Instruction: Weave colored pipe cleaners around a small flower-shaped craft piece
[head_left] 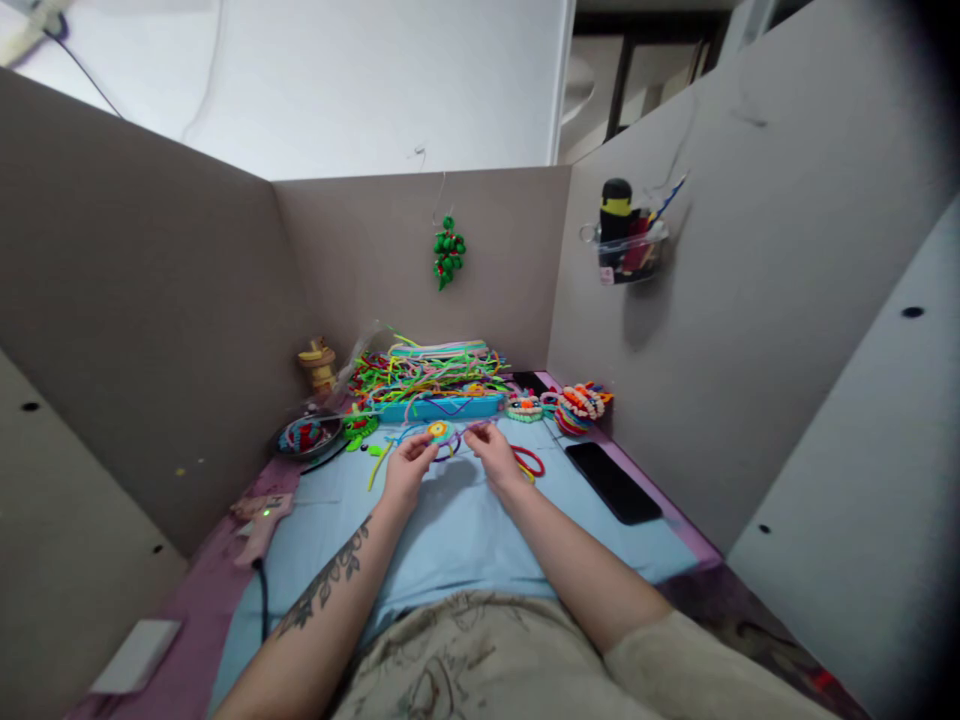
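My left hand [409,468] is pinched on a small round coil of pipe cleaner [439,430] with a yellow and orange centre and a teal edge. My right hand [491,452] is just to the right, thumb and fingertips closed on what looks like a thin purple pipe cleaner [460,438] that runs toward the coil. Both hands hover over a light blue cloth [450,540]. A yellow-green pipe cleaner [380,467] lies left of the coil, and a red loop [531,460] is beside my right wrist. Behind is a blue tray [442,408] heaped with loose pipe cleaners [427,372].
A pink glue gun [262,525] with a lit green light and a cord lies at left, near a white box [136,656]. A black phone [613,483] lies at right. Colourful finished pieces [579,407] and a round dark dish [306,437] flank the tray. Grey partitions enclose the table.
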